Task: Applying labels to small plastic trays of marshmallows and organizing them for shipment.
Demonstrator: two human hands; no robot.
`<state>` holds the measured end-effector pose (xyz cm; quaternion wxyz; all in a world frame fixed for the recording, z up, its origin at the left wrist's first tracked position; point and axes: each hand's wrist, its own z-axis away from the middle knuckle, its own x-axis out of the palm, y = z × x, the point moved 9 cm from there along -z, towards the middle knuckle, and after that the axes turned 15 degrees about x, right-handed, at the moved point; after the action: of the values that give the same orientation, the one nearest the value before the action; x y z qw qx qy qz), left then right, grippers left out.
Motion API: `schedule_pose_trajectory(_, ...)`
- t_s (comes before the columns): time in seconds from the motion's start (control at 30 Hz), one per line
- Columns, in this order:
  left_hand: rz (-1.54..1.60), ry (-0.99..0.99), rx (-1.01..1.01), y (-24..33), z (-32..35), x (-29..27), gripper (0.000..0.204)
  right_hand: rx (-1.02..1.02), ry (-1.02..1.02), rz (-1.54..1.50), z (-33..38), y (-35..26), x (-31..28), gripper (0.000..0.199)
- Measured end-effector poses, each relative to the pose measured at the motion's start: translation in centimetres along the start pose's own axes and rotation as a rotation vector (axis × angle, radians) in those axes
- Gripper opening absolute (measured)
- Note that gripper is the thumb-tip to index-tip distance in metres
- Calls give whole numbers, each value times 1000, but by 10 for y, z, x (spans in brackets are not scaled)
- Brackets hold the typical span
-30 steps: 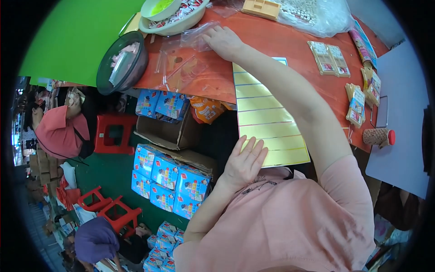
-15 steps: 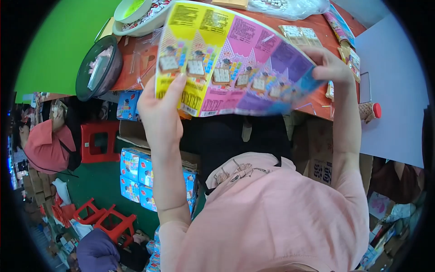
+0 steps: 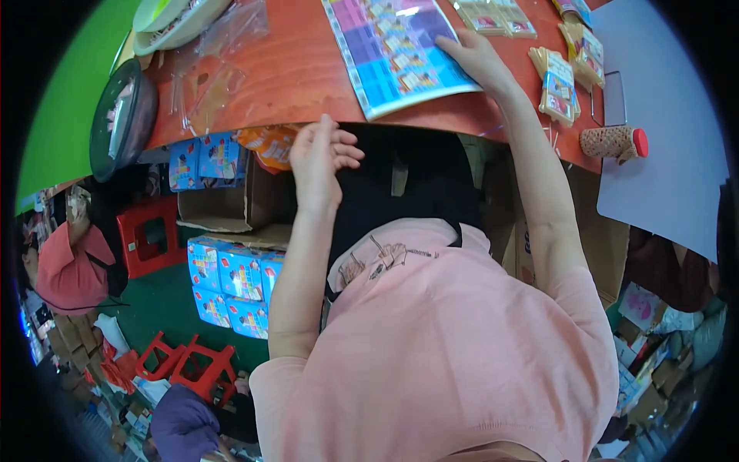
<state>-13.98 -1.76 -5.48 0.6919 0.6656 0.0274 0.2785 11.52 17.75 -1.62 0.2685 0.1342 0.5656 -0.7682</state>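
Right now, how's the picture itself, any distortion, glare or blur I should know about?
Head view: the fisheye lens leaves black corners and bows the front edge of the red table; head view: the clear plastic bags catch pale glints; head view: the left hand and right hand look fairly sharp, while the clutter at lower left is too small to make out.

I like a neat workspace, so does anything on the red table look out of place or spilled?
Mildly: the printed sheet lies at a slant, one corner by the edge of the red table, the right hand at its side. Clear plastic bags lie loosely strewn near the dark bowl. No spill shows.
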Motion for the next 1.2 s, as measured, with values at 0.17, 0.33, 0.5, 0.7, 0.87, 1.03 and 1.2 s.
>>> schedule_pose_trajectory(0.17, 61, 50, -186, -24, 28, 6, 46, 78, 249, 507, 42, -57, 19, 58)
schedule_pose_trajectory(0.33, 95, 179, -10, -10, 13, -9, 40, -472, 380, 717, 69, -59, 52, 55)
schedule_pose_trajectory(0.5, 236, 203, -27, -12, 6, -10, 36, -802, 121, 556, 127, -75, 115, 47)
schedule_pose_trajectory(0.7, 258, 103, -28, -14, 18, -11, 30, -871, 134, 574, 154, -58, 114, 38)
schedule_pose_trajectory(0.87, 284, 43, -58, 2, 33, 0, 27, -873, 137, 528, 141, -51, 105, 21)
schedule_pose_trajectory(1.03, 247, 95, -86, -6, 37, -8, 25, -857, 197, 530, 143, -56, 105, 18)
schedule_pose_trajectory(1.2, 214, 109, -15, 1, 36, -5, 24, -857, 208, 542, 142, -54, 108, 20)
